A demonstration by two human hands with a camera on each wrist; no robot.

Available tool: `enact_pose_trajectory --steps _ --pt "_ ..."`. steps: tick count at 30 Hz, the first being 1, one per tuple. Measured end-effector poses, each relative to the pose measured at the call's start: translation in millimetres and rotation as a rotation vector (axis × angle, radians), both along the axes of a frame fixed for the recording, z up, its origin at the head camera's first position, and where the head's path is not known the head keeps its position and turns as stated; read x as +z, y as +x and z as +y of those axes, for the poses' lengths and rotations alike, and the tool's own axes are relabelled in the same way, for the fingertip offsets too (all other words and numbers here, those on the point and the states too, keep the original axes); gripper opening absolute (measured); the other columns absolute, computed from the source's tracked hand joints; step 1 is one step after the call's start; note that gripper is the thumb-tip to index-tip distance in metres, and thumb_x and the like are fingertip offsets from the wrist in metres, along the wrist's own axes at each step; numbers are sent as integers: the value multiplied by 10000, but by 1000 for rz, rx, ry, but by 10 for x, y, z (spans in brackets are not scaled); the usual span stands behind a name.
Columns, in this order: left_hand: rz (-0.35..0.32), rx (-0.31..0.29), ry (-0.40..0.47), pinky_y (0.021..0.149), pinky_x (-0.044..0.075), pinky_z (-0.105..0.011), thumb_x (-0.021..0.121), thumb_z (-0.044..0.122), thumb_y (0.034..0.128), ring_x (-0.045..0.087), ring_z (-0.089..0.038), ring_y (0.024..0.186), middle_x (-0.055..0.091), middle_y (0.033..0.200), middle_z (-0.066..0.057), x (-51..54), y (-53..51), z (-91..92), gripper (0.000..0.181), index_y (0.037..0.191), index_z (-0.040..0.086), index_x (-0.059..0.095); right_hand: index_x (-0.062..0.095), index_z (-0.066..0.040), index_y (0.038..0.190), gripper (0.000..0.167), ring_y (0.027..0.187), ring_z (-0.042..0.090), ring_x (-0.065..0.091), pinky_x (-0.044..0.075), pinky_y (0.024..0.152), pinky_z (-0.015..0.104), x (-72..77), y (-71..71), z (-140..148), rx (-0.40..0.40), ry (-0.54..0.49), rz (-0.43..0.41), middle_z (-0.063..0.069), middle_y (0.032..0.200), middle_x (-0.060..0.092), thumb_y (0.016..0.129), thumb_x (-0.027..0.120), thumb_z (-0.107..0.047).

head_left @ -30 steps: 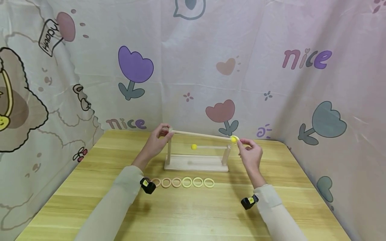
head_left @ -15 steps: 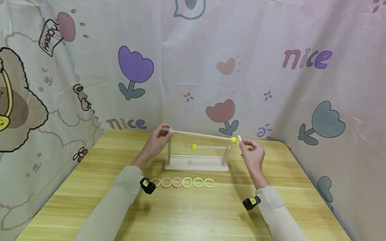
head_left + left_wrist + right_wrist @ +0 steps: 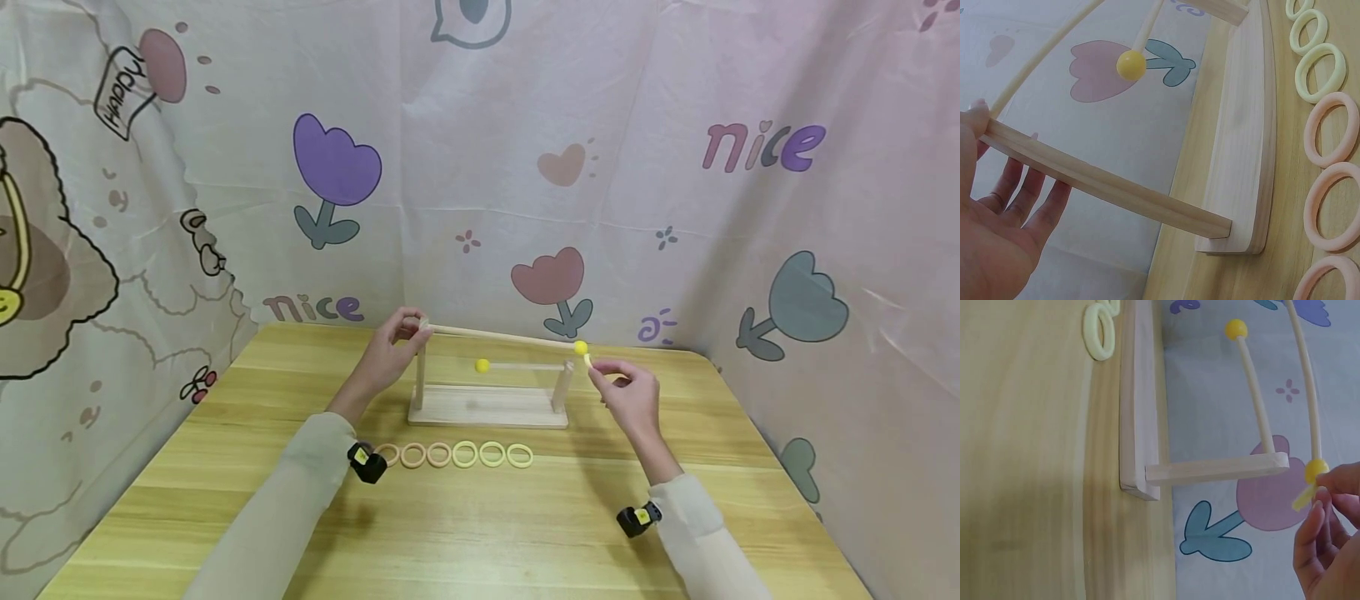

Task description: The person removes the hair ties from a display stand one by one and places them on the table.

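Observation:
My left hand (image 3: pixel 386 354) grips the top of the left post (image 3: pixel 1104 181) of a wooden stand, where the long rod (image 3: pixel 502 336) joins it. That rod slopes slightly down to the right and ends in a yellow ball (image 3: pixel 1317 469). Just below the ball, my right hand (image 3: pixel 632 396) pinches a pale yellow ring (image 3: pixel 1302 497) between thumb and fingers. The ring is seen nearly edge-on; whether it touches the ball I cannot tell. A shorter rod (image 3: pixel 1256 394) with another yellow ball (image 3: pixel 1131 65) reaches left from the right post (image 3: pixel 1216 469).
The stand's flat base (image 3: pixel 487 406) rests on the wooden table (image 3: pixel 480 533). In front of it lies a row of several rings, pink rings (image 3: pixel 413 455) to the left and pale yellow rings (image 3: pixel 492 454) to the right. A printed cloth (image 3: pixel 465 167) hangs behind.
The right hand has drawn the ring off to the right of the long rod's ball, then lowered it to just below the ball. The left hand keeps its grip on the post.

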State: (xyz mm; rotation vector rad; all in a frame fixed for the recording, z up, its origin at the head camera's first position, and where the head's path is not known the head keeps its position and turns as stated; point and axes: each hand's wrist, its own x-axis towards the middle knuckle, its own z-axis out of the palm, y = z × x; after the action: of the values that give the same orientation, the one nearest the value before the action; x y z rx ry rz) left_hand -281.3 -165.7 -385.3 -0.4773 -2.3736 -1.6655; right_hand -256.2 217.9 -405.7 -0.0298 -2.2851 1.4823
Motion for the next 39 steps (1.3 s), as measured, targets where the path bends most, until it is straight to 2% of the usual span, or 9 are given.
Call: enact_pose_trajectory --steps 5,9,15,21,28,39 --pt "2 3 2 908 462 -359 581 255 1065 589 -357 1154 633 1169 -229 -19 -27 -7 341 1318 35 520 793 -14 971 116 489 50 538 443 455 215 -7 58 7 79 118 -30 189 943 754 893 785 -100" --pt "-1 8 -2 905 464 -353 580 262 1066 588 -351 1161 635 1169 -212 -11 -27 -5 354 1324 30 512 789 -31 973 88 500 68 491 386 447 211 -23 103 -6 171 237 -57 161 911 757 901 773 -80" --pt "-2 4 0 912 464 -355 585 261 1064 592 -350 1163 626 1186 -234 -11 -24 -2 322 1307 58 530 797 -50 912 47 503 41 434 340 461 192 -64 151 -59 293 411 -18 111 874 781 867 792 -39" --pt "11 4 -1 918 461 -362 584 246 1064 594 -358 1161 628 1176 -235 -16 -28 0 315 1306 51 531 806 -51 862 50 481 6 424 337 445 182 -115 176 -92 386 467 16 101 856 783 838 804 -7" --pt "10 6 -1 910 459 -358 584 251 1064 595 -345 1144 638 1158 -208 -20 -32 -1 328 1301 33 520 812 -88 827 80 533 6 474 402 491 186 -217 174 -111 457 510 -15 50 826 781 826 812 -7" --pt "7 3 10 899 461 -350 585 230 1063 587 -339 1142 627 1184 -254 -20 -24 -7 299 1305 63 529 819 -86 834 109 551 -24 488 432 498 188 -385 204 -109 558 525 -24 45 809 781 805 824 19"
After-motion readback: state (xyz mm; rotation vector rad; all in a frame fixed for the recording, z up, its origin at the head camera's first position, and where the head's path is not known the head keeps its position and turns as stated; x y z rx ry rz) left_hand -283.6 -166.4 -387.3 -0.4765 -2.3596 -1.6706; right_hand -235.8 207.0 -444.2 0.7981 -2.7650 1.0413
